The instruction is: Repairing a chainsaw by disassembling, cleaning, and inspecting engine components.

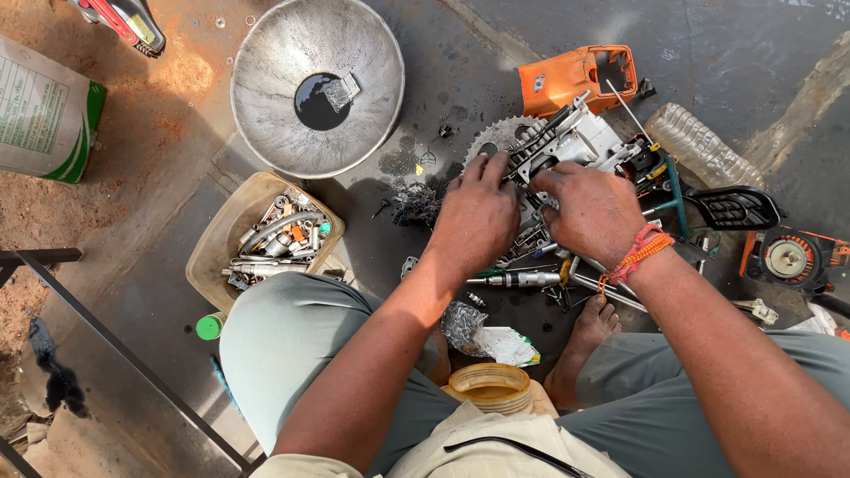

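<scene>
one yellow jar (489,387) sits near the knees. left hand (476,217) & right hand (591,211) lie side by side, fingers curled gripping one grey engine block (567,142), partly under them. farther: one orange cover (577,78), one metal bowl (316,84).

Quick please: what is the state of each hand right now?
Left hand: fingers curled down on the engine block; a closed grip cannot be told.
Right hand: the same, pressed on the block.
</scene>
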